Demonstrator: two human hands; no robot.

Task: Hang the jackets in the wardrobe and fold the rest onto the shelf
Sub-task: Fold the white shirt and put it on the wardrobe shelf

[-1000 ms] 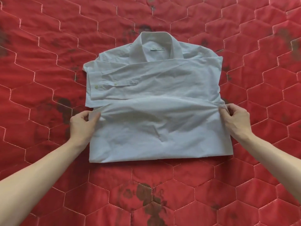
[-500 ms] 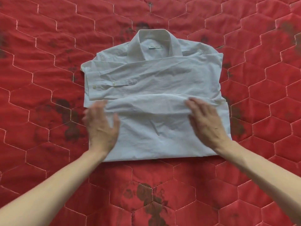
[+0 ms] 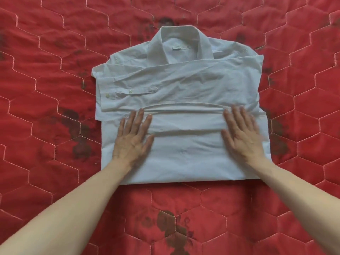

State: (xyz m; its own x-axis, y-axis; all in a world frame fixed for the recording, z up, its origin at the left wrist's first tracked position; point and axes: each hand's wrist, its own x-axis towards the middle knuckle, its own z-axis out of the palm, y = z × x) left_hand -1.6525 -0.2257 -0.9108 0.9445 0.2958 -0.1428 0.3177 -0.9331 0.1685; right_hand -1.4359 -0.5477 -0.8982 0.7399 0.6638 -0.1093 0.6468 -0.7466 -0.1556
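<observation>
Shirt: the white shirt (image 3: 184,92) lies folded on the red quilt (image 3: 46,89), near the middle of my view, collar (image 3: 179,43) pointing away from me and the folded bottom edge nearest me.
Long axis: the folded bundle is close to square; its creases and the tucked sleeve (image 3: 128,92) run left to right across it.
Sleeve: the buttoned cuff lies flat across the left half, cuff end toward the shirt's left edge.
Lower panel: folded up over the body, its upper edge bunched into ridges between my hands.
My left hand (image 3: 132,138): flat on the lower panel's left part, fingers straight and spread, pressing the cloth and gripping nothing.
My right hand (image 3: 242,137): flat on the right part, fingers straight, pressing too; slightly blurred.
Containers: I see none.
Around: only the quilt, stitched in hexagons with dark flower prints, on every side of the shirt.
In the way: my forearms cross the near edge of the shirt.
</observation>
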